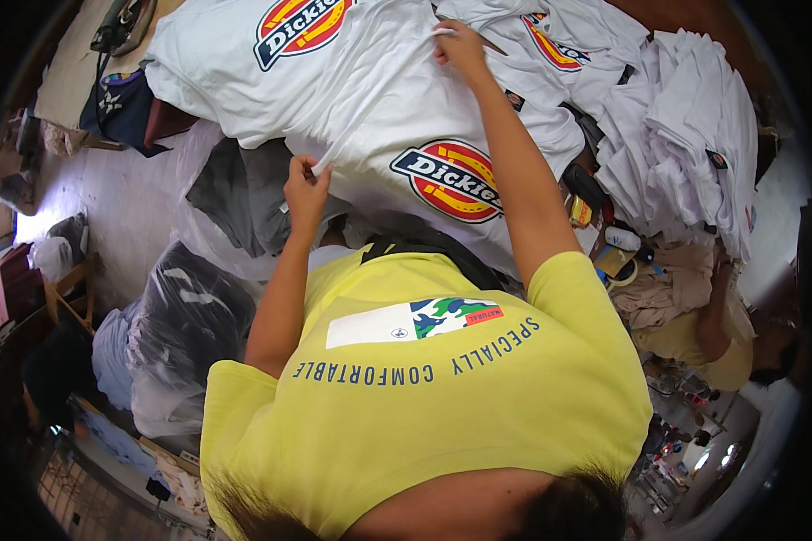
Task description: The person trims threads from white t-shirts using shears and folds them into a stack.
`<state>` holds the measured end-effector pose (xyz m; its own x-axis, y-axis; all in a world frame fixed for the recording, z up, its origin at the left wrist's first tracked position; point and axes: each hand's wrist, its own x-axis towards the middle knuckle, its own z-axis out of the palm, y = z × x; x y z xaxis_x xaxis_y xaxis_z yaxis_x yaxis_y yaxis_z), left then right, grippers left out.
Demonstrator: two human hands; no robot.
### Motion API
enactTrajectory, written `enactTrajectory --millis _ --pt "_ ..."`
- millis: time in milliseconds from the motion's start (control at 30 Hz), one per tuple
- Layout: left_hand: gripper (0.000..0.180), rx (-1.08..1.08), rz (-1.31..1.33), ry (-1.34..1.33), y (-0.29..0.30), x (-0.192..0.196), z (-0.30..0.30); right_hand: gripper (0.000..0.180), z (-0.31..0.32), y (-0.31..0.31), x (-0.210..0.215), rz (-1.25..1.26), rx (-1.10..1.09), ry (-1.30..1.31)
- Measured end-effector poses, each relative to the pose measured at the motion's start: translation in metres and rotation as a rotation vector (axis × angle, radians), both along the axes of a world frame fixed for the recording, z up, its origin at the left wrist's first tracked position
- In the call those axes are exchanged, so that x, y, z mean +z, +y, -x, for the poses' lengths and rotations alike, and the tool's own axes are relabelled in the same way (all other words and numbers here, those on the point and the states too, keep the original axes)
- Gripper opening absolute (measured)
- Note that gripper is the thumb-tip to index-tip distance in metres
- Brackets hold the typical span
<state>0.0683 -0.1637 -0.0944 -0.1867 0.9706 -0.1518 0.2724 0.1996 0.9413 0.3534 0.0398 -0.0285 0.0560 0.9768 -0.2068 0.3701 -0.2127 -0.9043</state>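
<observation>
A white T-shirt (370, 86) with a red, yellow and blue printed logo lies spread in front of me, a fold stretched across it between my hands. At its near left edge, my left hand (308, 187) pinches the cloth between thumb and fingers. Farther off and to the right, my right hand (461, 51) grips another part of the same fold. A thin dark pointed piece (493, 45) shows beside the right hand; I cannot tell what it is or whether that hand holds it. Another white shirt (456, 180) with the same logo lies nearer my body.
A stack of folded white shirts (699, 135) stands at the right. Near it lie a tape roll (622, 273) and small items. Dark grey garments (244, 194) and a plastic-wrapped bundle (189, 325) are at the left. Another person's arm (717, 311) shows at the right.
</observation>
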Motion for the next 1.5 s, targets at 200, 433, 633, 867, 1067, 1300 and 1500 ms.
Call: enactTrajectory --millis 200,433,633,867,1067,1300,1500 --pt "0.026 -0.604 -0.576 0.373 -0.034 0.027 -0.011 0.021 -0.07 -0.113 -0.002 -0.081 -0.352 0.833" --pt "0.03 -0.891 -0.697 0.426 -0.037 0.014 -0.024 0.026 -0.105 -0.159 -0.051 -0.088 -0.469 1.13" --pt "0.03 -0.872 -0.698 0.444 -0.045 0.012 -0.025 0.026 -0.105 -0.162 -0.054 -0.122 -0.47 1.189" --pt "0.031 -0.835 -0.654 0.43 -0.055 0.005 -0.026 0.027 -0.105 -0.166 -0.056 -0.151 -0.404 1.2" --pt "0.033 -0.782 -0.649 0.41 -0.059 0.009 -0.028 0.026 -0.104 -0.167 -0.055 -0.167 -0.405 1.191" --pt "0.035 -0.739 -0.663 0.414 -0.064 0.008 -0.029 0.025 -0.104 -0.167 -0.057 -0.181 -0.364 1.213" --pt "0.03 -0.765 -0.656 0.431 -0.067 0.012 -0.027 0.026 -0.109 -0.169 -0.065 -0.211 -0.323 1.263"
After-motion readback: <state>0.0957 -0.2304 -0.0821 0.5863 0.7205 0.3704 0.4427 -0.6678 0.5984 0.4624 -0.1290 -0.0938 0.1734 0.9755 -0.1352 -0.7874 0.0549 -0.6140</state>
